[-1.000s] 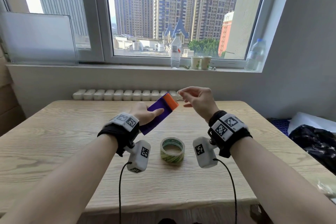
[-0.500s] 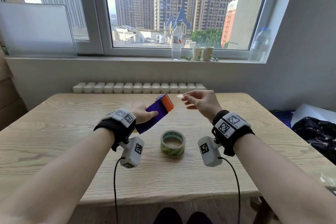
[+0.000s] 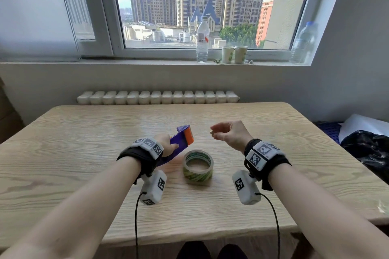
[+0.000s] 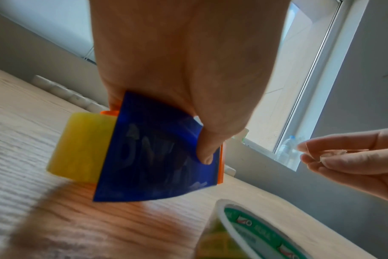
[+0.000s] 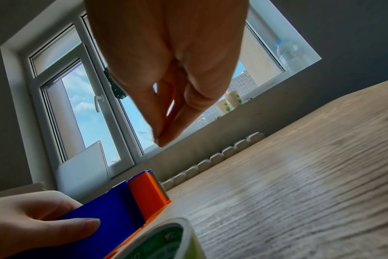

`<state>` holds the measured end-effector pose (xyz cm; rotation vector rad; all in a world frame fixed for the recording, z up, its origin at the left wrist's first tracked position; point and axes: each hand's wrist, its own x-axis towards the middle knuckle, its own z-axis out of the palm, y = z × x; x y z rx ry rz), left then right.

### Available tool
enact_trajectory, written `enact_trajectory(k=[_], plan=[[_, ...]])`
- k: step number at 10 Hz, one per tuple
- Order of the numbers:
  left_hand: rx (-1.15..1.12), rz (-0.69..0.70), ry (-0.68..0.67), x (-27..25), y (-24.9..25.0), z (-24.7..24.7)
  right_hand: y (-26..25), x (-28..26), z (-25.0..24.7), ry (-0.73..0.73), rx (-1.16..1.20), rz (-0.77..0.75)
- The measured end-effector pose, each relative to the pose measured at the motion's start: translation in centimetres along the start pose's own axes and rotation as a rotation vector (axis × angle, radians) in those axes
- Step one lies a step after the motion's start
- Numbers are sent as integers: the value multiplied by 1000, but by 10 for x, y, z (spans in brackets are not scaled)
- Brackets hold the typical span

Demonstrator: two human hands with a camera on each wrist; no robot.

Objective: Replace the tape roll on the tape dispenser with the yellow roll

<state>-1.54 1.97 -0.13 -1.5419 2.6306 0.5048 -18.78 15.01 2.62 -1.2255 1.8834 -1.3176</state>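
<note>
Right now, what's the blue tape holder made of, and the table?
The blue tape holder looks like hard plastic: glossy blue walls and an orange toothed end. The left hand holds it. The table looks like pale wood with streaky grain, though it could be a printed laminate.

The desk (image 3: 84, 153) under my arms is pale wood with a strong wavy grain, matt with only a faint sheen toward its far edge. In my left hand (image 3: 166, 145) the tape dispenser (image 3: 179, 143) is smooth plastic, its blue body glossy enough to catch reflections, its orange end piece satin with a fine toothed edge. The yellow roll (image 4: 78, 149) inside it looks translucent and slick. Near the desk's middle, the old tape roll (image 3: 197, 167) is shiny clear film wound over a printed paper core. My right hand (image 3: 229, 134) pinches a small crumpled scrap of tape (image 4: 330, 154), thin and filmy.
</note>
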Motion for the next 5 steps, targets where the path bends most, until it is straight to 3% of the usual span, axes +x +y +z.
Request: enact_trajectory(k=[3,5], plan=[[122,54,-72,11,0,14,10,13,0,-41,-209,46],[200,31,-78,-1,5,-2,-6,17,-6,-120,-537,84]])
